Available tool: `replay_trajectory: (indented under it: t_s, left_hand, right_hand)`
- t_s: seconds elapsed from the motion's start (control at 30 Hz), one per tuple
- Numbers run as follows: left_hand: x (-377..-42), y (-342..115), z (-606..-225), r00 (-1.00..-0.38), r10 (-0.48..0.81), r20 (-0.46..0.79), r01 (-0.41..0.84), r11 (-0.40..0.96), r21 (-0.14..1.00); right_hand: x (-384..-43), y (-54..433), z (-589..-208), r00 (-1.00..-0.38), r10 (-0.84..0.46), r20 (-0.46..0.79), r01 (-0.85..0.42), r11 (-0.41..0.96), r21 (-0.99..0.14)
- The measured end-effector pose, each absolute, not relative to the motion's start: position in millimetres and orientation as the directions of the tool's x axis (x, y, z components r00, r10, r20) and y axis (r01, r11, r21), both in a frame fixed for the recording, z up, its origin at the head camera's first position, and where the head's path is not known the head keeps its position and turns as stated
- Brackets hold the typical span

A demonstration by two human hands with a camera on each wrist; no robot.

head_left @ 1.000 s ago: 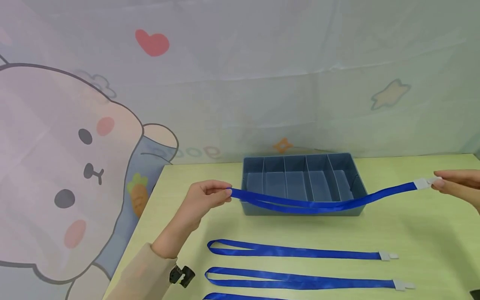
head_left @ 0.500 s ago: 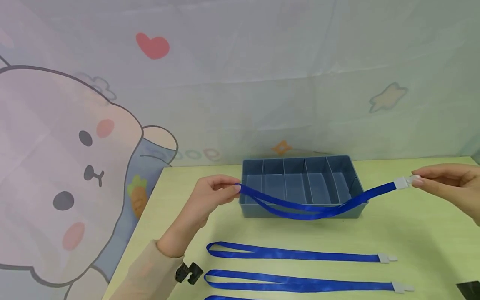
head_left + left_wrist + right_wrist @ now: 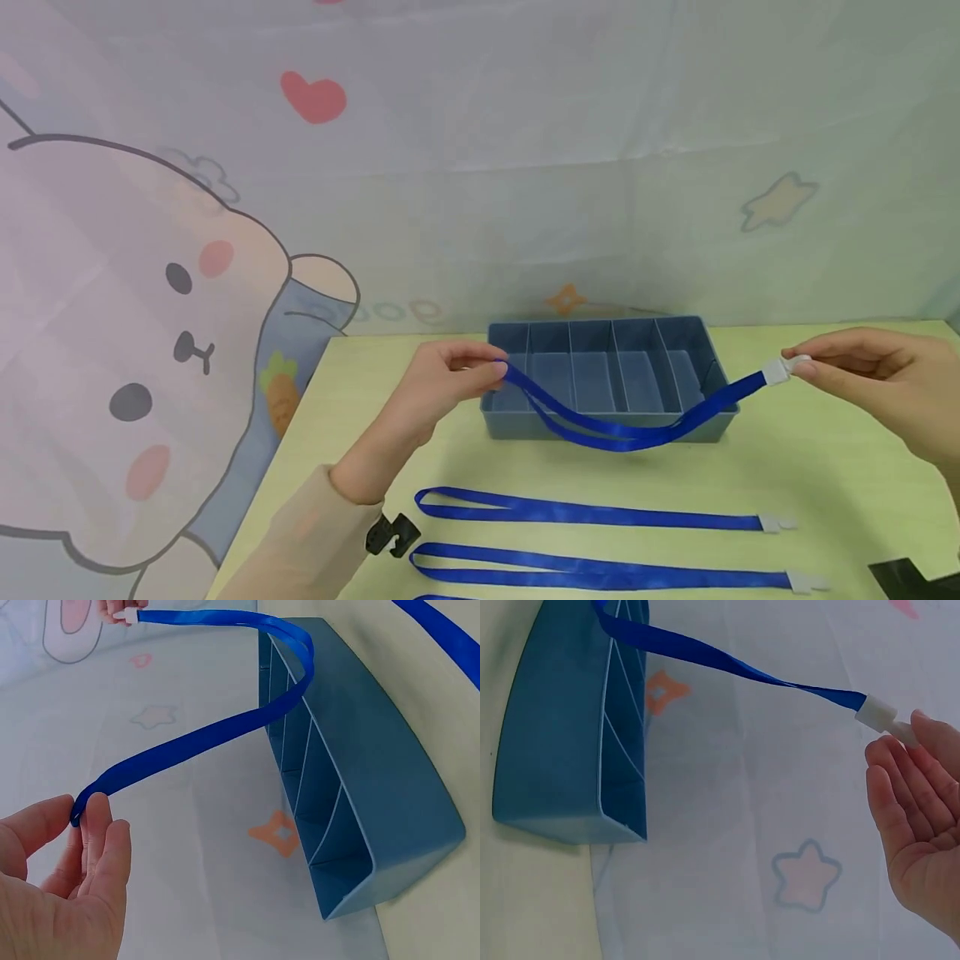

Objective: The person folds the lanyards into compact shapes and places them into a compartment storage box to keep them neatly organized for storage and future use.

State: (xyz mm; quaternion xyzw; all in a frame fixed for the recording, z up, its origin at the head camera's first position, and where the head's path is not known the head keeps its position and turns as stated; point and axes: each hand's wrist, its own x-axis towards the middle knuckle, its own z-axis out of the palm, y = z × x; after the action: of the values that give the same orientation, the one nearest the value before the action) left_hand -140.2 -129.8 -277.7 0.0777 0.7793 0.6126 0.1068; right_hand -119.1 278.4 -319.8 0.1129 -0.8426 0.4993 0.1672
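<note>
A blue lanyard (image 3: 622, 439) hangs in a sagging curve between my two hands, in front of the divided box. Its looped end is pinched between the thumb and fingers of my left hand (image 3: 438, 383), near the box's front left corner. At the other end, my right hand (image 3: 885, 375) pinches the white plastic clip (image 3: 777, 370), right of the box. The left wrist view shows the loop folded at the left fingertips (image 3: 96, 806). In the right wrist view the strap (image 3: 705, 656) twists a little before the clip.
The blue-grey box (image 3: 600, 425) with several compartments stands at the table's back edge, against a printed cloth (image 3: 525, 208). Nearer to me, a blue lanyard (image 3: 600, 514) and another lanyard (image 3: 615, 577) lie flat on the yellow-green table (image 3: 847, 467). A further strap (image 3: 442, 597) is cut off below.
My hands have come closer together, the left moving right and the right moving left. The held lanyard sags deeper. The lanyards on the table stay put.
</note>
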Motion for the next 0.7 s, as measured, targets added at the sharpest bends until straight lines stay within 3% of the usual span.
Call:
replay_trajectory:
  t_s: [0.37, 0.7]
  left_hand:
    - [-138.8, -107.7, -274.8, -0.945, 0.323, -0.058, 0.015, 0.22, 0.975]
    - [-134.1, -83.4, -280.6, -0.923, 0.382, -0.032, 0.041, 0.182, 0.983]
  right_hand:
    - [-120.1, 246.5, -307.8, -0.913, -0.058, 0.403, -0.39, 0.415, -0.822]
    - [-125.4, 211.2, -302.1, -0.802, -0.171, 0.573, -0.594, 0.334, -0.732]
